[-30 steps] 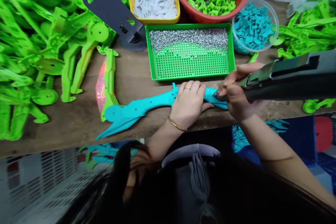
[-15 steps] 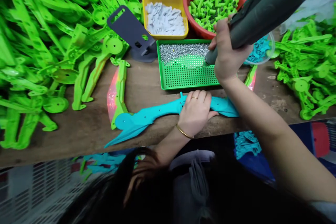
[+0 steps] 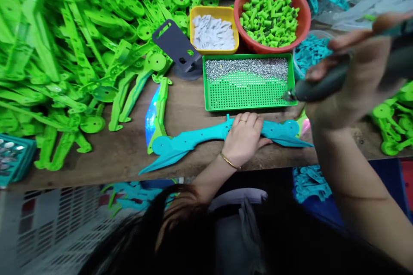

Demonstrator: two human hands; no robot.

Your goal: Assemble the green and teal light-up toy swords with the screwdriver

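Note:
A turquoise plastic bow-shaped toy part lies across the wooden bench. My left hand wraps over its middle and presses it down. At its left end sits a green arm with a shiny iridescent panel; a similar green piece shows partly at the right end. My right hand, blurred, is closed around a dark electric screwdriver, its tip pointing left by the right edge of a green perforated tray. Small silver screws fill the back of that tray.
Green plastic parts heap up at left, more at right. Behind the tray stand a yellow bin of pale pieces, a red bowl of green cylinders and a tub of turquoise bits. A dark stand rises beside the tray.
My right hand and the screwdriver have moved right, from above the screw tray to its right edge. My left hand keeps its hold on the bow part. The whole view has shifted slightly.

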